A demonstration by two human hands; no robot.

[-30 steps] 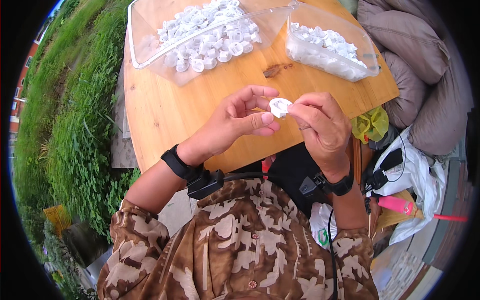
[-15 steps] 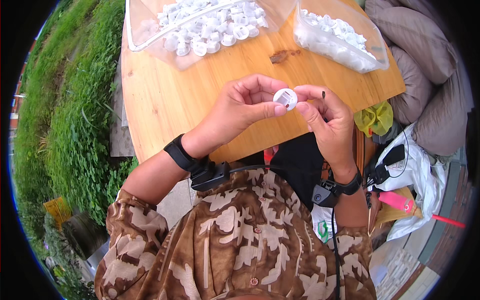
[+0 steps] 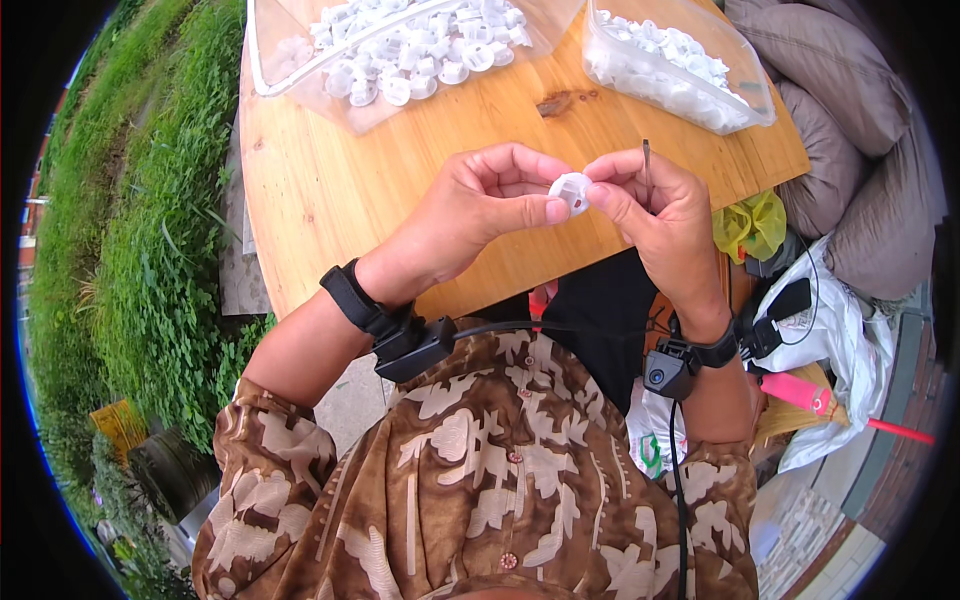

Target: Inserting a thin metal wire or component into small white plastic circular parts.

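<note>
Over the near part of the wooden table, my left hand (image 3: 485, 200) pinches a small white round plastic part (image 3: 568, 190) between thumb and fingers. The part is tilted, with openings and a small reddish spot on its face. From the other side, the thumb and forefinger of my right hand (image 3: 650, 200) close on its edge. A thin metal rod, like a small screwdriver's shaft (image 3: 647, 160), sticks up between my right fingers; its other end is hidden in that hand.
On the wooden table (image 3: 350, 200), a clear plastic bin (image 3: 360, 118) of similar white parts stands far left and a smaller clear bin (image 3: 690, 112) of white pieces far right. Grey padded cushions (image 3: 830, 140), a yellow bag (image 3: 750, 228) and a white bag (image 3: 850, 350) lie right.
The white part has turned from facing up to a more tilted pose. My right fingers have come in onto its edge, and the rod now sticks up higher from my right hand.
</note>
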